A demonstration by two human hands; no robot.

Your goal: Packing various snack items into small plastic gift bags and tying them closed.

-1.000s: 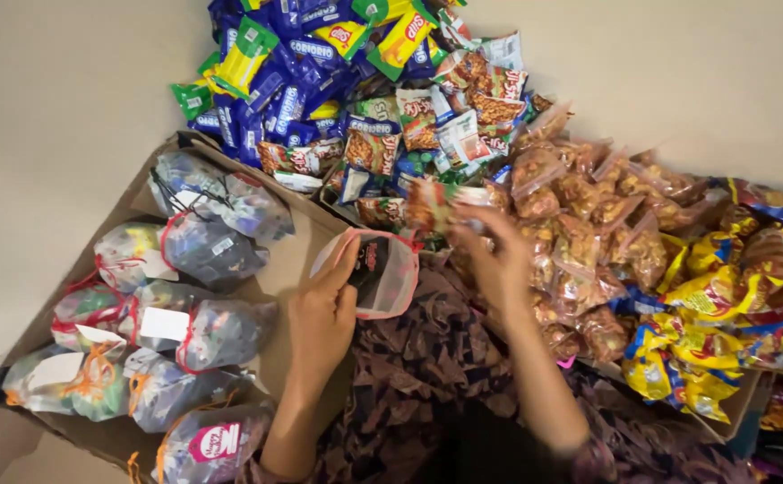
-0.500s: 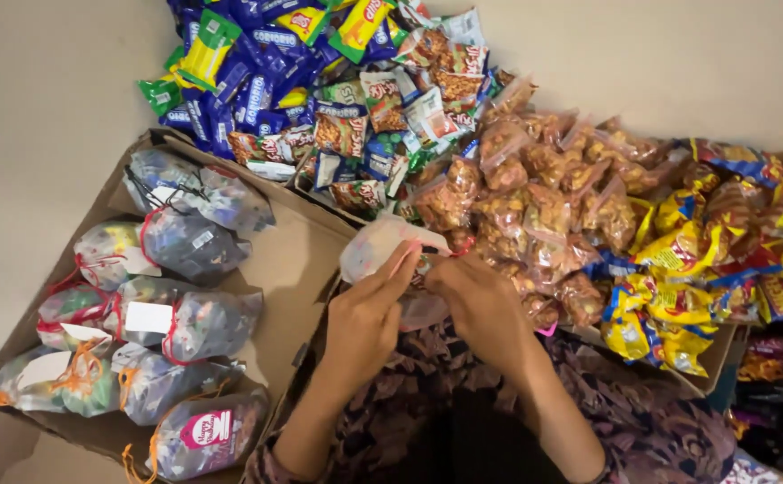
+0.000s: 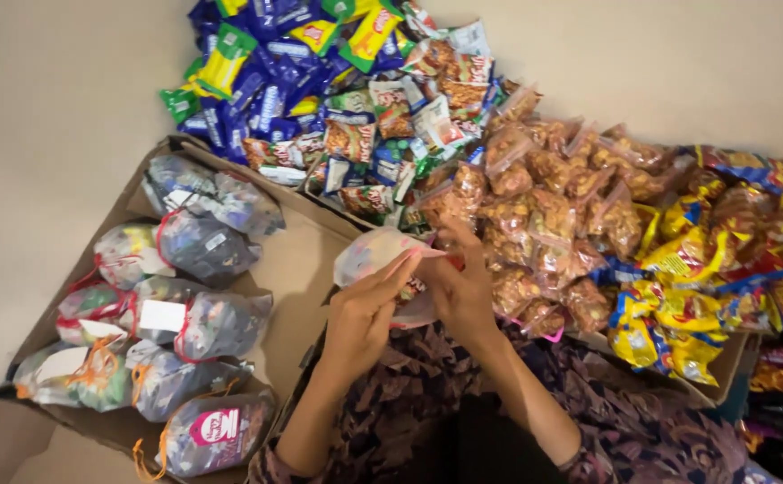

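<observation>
**Both hands on a small mesh pouch, snacks all around**

Head view: the left hand point(image 3: 365, 314) and the right hand point(image 3: 463, 291) meet in the middle of the frame, above a lap covered in dark patterned cloth point(image 3: 427, 394). Between them sits a small pale mesh pouch point(image 3: 369, 253) with a pink edge; the left hand's fingers pinch its near side, and the right hand grips it from the other side, fingers curled over a small snack packet point(image 3: 412, 289) at the pouch mouth. How far the packet is inside cannot be told.

To the left, an opened cardboard box point(image 3: 297, 255) lies flat and carries a cluster of filled pouches point(image 3: 203, 246), tied with red and orange cords, some with white tags. Beyond the hands lies a heap of blue wrapped biscuits point(image 3: 262, 81), mixed with green and yellow packets. Just right of the hands is a pile of clear bags of brown fried snack point(image 3: 553, 206), touching a spread of yellow and red crisp bags point(image 3: 687, 260) farther right. Everything rests on a plain beige floor point(image 3: 51, 108).
</observation>
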